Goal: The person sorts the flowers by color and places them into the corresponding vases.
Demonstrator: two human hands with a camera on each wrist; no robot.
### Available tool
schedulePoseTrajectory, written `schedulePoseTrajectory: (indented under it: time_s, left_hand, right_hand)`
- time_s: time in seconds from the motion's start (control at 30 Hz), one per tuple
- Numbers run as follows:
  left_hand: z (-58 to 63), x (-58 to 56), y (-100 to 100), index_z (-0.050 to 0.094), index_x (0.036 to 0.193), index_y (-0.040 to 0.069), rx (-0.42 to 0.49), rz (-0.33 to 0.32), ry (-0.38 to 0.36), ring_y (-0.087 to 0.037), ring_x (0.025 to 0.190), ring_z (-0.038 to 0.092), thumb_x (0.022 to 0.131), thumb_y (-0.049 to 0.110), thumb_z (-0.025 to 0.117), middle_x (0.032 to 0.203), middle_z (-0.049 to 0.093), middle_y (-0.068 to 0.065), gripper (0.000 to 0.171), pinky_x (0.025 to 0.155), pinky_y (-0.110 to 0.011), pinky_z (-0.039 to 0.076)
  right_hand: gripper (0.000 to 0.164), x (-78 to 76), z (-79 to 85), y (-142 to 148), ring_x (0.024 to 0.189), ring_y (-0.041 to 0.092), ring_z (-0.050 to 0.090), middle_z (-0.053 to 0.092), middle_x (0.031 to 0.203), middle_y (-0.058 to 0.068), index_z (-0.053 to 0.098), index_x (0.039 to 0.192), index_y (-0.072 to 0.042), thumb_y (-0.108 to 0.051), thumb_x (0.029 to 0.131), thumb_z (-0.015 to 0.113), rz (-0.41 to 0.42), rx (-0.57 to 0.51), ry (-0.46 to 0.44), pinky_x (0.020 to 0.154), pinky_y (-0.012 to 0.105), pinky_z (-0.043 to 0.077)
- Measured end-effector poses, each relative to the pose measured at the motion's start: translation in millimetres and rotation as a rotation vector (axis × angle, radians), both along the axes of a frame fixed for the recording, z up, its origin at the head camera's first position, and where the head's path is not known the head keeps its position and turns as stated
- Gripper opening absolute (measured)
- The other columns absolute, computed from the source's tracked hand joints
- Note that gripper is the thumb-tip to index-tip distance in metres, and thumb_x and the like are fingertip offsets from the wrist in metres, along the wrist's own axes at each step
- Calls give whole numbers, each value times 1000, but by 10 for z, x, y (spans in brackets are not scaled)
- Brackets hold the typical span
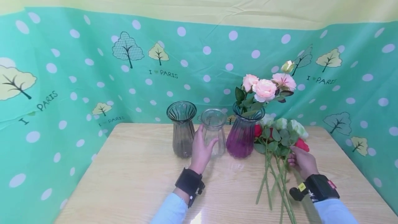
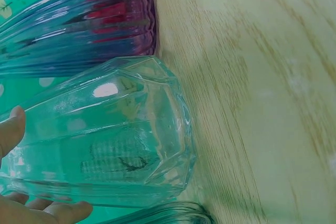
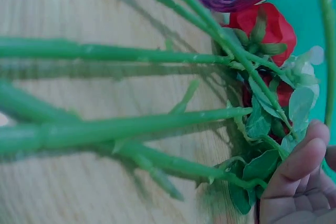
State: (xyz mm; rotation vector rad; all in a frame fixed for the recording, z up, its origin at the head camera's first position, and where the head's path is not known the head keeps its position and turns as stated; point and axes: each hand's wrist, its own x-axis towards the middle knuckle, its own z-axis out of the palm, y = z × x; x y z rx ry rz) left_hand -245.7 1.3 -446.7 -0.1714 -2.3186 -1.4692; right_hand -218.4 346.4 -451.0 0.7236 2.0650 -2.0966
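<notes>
A clear glass vase [image 1: 218, 136] stands upright on the table between a grey glass vase [image 1: 182, 137] and a purple-and-blue glass vase [image 1: 240, 137]. My left hand [image 1: 202, 151] reaches to the clear vase, fingers at its left side and thumb across its front, spread apart. Pink roses [image 1: 265, 90] stand in the purple vase. On the right lies a pile of artificial roses, white [image 1: 298, 129] and red [image 1: 301, 144], stems toward me. My right hand [image 1: 303, 161] is at the leafy part, thumb and forefinger pinching a green flower stem [image 3: 327, 51]; the other fingers are curled.
The wooden table [image 1: 124, 182] extends to the left and front of the vases. Loose stems [image 1: 284, 189] spread across its right front. Behind stands a green dotted curtain [image 1: 149, 110] with tree prints, close to the vases.
</notes>
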Motion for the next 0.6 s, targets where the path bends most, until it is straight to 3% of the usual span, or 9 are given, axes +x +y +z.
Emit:
schedulePoseTrajectory:
  time_s: [0.13,0.23,0.4,0.6]
  left_hand:
    - [10,3,2,29,144,3,1,3,-15,-33,132,40,83,28,69,144,39,-20,77,109,-47,37]
    - [12,9,4,30,144,2,6,-2,-19,-34,132,40,83,28,69,143,40,-20,77,108,-48,37]
    - [8,-1,3,29,144,2,2,-6,-17,-34,131,41,83,28,69,143,40,-20,77,108,-48,38]
    - [0,-22,-9,29,144,4,-1,-3,-24,-32,132,41,83,29,69,143,40,-19,77,108,-46,38]
  right_hand:
    - [12,4,25,48,62,1,54,57,66,-10,63,95,-22,-30,96,53,57,-106,46,54,15,47]
    - [20,23,32,70,64,0,55,60,69,-10,68,82,-26,-24,96,54,108,-170,104,54,13,46]
    - [27,47,35,60,68,3,63,67,74,-7,72,83,-23,-14,97,50,176,-279,212,62,13,53]
    - [35,45,112,-3,81,11,69,72,86,3,72,91,-13,-3,99,39,307,-456,364,78,20,57]
